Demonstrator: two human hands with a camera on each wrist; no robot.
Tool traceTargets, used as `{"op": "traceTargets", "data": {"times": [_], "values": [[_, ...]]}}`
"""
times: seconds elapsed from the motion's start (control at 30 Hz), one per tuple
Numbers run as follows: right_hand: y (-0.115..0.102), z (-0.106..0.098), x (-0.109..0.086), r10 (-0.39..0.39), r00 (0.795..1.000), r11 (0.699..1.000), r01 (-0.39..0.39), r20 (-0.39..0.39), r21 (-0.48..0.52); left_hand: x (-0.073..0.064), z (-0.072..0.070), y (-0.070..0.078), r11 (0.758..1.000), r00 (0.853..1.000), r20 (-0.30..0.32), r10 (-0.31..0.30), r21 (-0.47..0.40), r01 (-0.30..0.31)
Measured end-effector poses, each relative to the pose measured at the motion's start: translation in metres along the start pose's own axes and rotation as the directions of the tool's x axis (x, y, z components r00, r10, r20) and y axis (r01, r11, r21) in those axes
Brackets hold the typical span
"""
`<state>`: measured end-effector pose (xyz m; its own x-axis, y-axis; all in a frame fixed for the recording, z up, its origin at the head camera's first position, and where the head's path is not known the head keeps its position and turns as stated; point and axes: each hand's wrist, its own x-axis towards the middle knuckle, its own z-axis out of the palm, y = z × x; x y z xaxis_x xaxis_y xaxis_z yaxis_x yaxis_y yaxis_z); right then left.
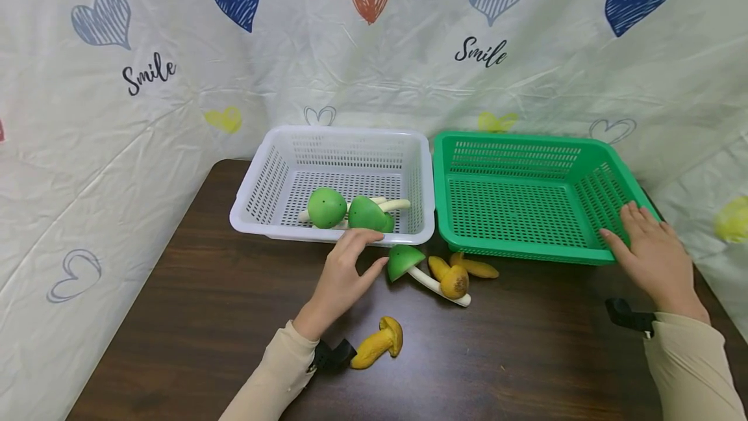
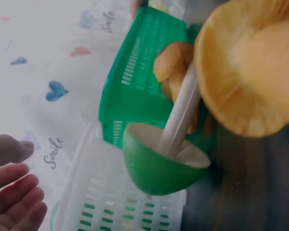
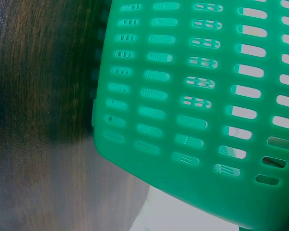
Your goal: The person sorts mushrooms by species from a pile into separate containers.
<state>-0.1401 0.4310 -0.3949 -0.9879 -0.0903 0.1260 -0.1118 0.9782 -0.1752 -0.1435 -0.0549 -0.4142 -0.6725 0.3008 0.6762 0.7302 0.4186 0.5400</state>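
Observation:
My left hand (image 1: 345, 275) is just in front of the white basket (image 1: 248, 221), fingers relaxed and nothing held. Its thumb is close to a green-capped toy mushroom (image 1: 405, 261) on the table; in the left wrist view the hand (image 2: 12, 192) is apart from that mushroom (image 2: 159, 168). Several green-capped mushrooms (image 1: 327, 207) lie inside the white basket. Yellow mushrooms (image 1: 454, 282) lie against the loose green one's stem, and another yellow mushroom (image 1: 376, 344) is nearer me. My right hand (image 1: 657, 258) rests on the right rim of the green basket (image 1: 526, 251), fingers extended.
Both baskets stand side by side at the back of the dark wooden table (image 1: 502, 356). A white cloth (image 1: 374, 51) printed with hearts hangs behind them. The right wrist view shows the green basket's slotted wall (image 3: 183, 110) up close, without the hand.

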Motion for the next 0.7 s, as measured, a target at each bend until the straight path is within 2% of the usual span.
{"op": "traceTargets", "data": {"times": [0.1,0.27,0.5,0.63,0.7], "values": [[0.002,0.000,-0.001,0.001,1.000,1.000,-0.001,0.006,0.006,-0.005,0.002,0.003,1.000,1.000,0.028,0.004,-0.014,-0.004],[0.002,0.001,-0.001,-0.002,1.000,1.000,0.001,0.007,0.017,-0.015,0.008,0.008,0.999,0.995,0.089,-0.034,-0.019,0.036],[0.001,0.001,-0.001,-0.001,1.000,1.000,0.001,0.005,0.005,-0.027,0.020,0.004,0.990,0.973,0.185,-0.141,0.018,0.140],[0.000,0.000,-0.001,-0.001,1.000,1.000,0.001,0.009,-0.002,-0.030,0.025,-0.001,0.982,0.961,0.206,-0.186,0.062,0.177],[0.000,0.000,-0.001,0.000,1.000,1.000,0.000,0.011,-0.004,-0.030,0.028,-0.005,0.976,0.952,0.218,-0.216,0.056,0.209]]}}
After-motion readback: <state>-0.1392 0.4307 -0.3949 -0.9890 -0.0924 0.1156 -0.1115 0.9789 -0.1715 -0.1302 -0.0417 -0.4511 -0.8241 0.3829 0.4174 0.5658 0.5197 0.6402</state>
